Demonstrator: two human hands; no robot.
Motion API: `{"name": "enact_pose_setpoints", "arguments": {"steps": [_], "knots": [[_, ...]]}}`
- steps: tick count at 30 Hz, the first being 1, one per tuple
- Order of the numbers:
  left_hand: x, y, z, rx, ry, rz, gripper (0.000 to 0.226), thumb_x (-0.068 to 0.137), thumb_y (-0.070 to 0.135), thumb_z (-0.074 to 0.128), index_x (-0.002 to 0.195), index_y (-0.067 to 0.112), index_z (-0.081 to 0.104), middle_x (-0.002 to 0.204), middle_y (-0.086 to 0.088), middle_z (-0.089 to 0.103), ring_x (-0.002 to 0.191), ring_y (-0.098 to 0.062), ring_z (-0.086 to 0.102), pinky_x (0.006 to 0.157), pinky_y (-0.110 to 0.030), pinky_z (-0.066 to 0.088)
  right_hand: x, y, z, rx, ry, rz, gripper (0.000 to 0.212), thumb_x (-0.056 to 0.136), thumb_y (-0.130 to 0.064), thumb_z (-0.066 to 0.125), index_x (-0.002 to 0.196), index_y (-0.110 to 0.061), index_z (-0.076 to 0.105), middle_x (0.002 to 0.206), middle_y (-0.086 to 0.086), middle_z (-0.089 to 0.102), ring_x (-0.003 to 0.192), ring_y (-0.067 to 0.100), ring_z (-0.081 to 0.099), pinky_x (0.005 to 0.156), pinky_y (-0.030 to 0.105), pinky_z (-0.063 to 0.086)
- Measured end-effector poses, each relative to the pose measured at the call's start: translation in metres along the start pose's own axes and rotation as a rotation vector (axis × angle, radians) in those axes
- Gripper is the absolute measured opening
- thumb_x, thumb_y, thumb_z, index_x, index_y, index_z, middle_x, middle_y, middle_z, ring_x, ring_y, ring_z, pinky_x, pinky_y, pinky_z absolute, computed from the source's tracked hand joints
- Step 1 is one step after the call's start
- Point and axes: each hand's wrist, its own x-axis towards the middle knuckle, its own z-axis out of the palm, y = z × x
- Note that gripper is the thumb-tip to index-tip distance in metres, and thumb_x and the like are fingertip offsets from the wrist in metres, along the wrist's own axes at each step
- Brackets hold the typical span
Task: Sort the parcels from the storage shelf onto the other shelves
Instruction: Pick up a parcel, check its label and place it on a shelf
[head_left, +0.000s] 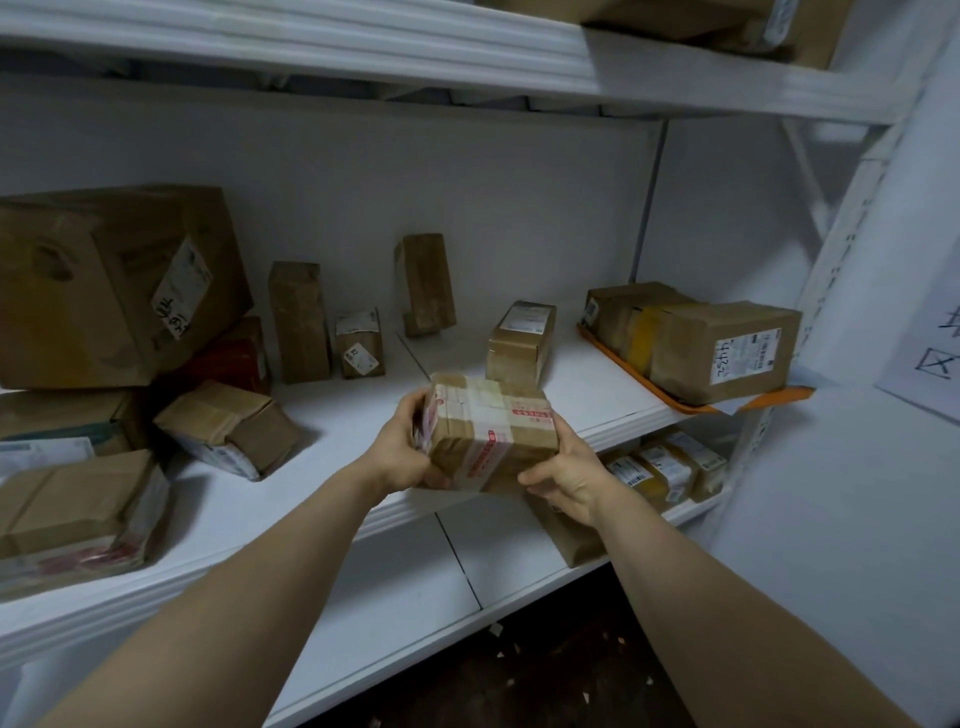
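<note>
1 taped parcel (488, 436) held in 2 hands, in the air over the front edge of the middle shelf (322, 415). Left hand (400, 452) grips its left end with fingers curled round it. Right hand (569, 478) grips the lower right corner, thumb on the near face. Behind it, 4 small boxes (298, 322) stand along the shelf, with 1 large box (104, 291) at left. 1 orange tray (774, 396) at right holds at least 2 boxes.

Both bare arms reach forward, the left hand (400, 447) and right hand (569, 475) curled, facing each other.
</note>
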Motion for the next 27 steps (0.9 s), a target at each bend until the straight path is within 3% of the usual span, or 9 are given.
{"name": "enact_pose_setpoints", "arguments": {"steps": [3,6,8,12,15,17,20,23,27], "knots": [[0.004,-0.003,0.001,0.068,0.024,0.006,0.100,0.061,-0.019,0.075,0.141,0.017,0.025,0.124,0.005,0.039,0.115,-0.016,0.040,0.084,-0.035,0.054,-0.005,0.001,-0.002,-0.033,0.025,-0.033,0.097,0.069,0.036,0.043,0.136,-0.034,0.046,0.112,0.004,0.064,0.107,0.025,0.057,0.086,0.045,0.054],[0.007,-0.003,0.003,0.061,-0.002,0.012,0.096,0.059,-0.021,0.074,0.136,0.018,0.030,0.126,0.002,0.043,0.117,-0.016,0.040,0.074,-0.027,0.055,-0.011,-0.001,-0.009,-0.074,0.038,-0.027,0.092,0.069,0.034,0.045,0.131,-0.034,0.049,0.111,0.003,0.064,0.105,0.023,0.056,0.068,0.033,0.054],[0.012,-0.004,0.005,0.024,-0.064,-0.030,0.095,0.058,-0.017,0.076,0.135,0.020,0.034,0.127,-0.001,0.048,0.119,-0.018,0.045,0.072,-0.022,0.051,-0.013,0.000,-0.017,-0.082,0.088,0.013,0.080,0.070,0.028,0.052,0.127,-0.029,0.052,0.111,0.004,0.063,0.105,0.024,0.054,0.074,0.037,0.053],[0.019,0.005,0.023,-0.080,-0.176,-0.195,0.082,0.058,0.039,0.086,0.129,0.021,0.050,0.115,-0.004,0.064,0.106,-0.020,0.060,0.089,-0.033,0.051,-0.020,0.003,-0.038,0.014,0.227,0.073,0.053,0.071,-0.009,0.070,0.122,-0.019,0.056,0.110,0.010,0.064,0.109,0.029,0.055,0.100,0.048,0.043],[0.022,0.014,0.042,-0.102,-0.236,-0.273,0.061,0.074,0.063,0.064,0.115,0.018,0.064,0.104,-0.007,0.070,0.095,-0.019,0.065,0.085,-0.033,0.053,-0.034,0.003,-0.052,0.008,0.252,0.129,0.045,0.071,-0.034,0.075,0.112,-0.023,0.062,0.112,0.006,0.065,0.107,0.024,0.057,0.086,0.036,0.044],[0.026,0.013,0.050,-0.128,-0.318,-0.319,0.060,0.078,0.068,0.055,0.114,0.021,0.065,0.105,-0.010,0.071,0.097,-0.024,0.066,0.084,-0.035,0.054,-0.042,0.006,-0.062,0.014,0.287,0.175,0.046,0.071,-0.047,0.073,0.110,-0.027,0.064,0.113,0.003,0.067,0.105,0.024,0.060,0.082,0.035,0.045],[0.030,0.011,0.066,-0.123,-0.413,-0.350,0.064,0.079,0.073,0.048,0.114,0.022,0.064,0.108,-0.013,0.070,0.103,-0.029,0.065,0.094,-0.041,0.051,-0.055,0.013,-0.077,0.057,0.364,0.238,0.053,0.073,-0.056,0.071,0.114,-0.024,0.063,0.111,0.006,0.068,0.101,0.025,0.063,0.094,0.041,0.050],[0.028,0.017,0.087,-0.084,-0.448,-0.391,0.056,0.089,0.067,0.036,0.097,0.018,0.062,0.092,-0.009,0.066,0.087,-0.024,0.062,0.077,-0.033,0.052,-0.070,0.017,-0.085,0.117,0.429,0.318,0.052,0.077,-0.065,0.062,0.102,-0.020,0.064,0.093,0.005,0.068,0.086,0.023,0.062,0.066,0.033,0.049],[0.027,0.015,0.102,-0.074,-0.560,-0.426,0.043,0.092,0.058,0.038,0.092,0.020,0.059,0.088,-0.007,0.063,0.081,-0.019,0.059,0.064,-0.027,0.050,-0.086,0.024,-0.097,0.183,0.448,0.327,0.049,0.081,-0.050,0.064,0.118,-0.019,0.060,0.110,0.009,0.065,0.096,0.027,0.062,0.069,0.035,0.048]]}}
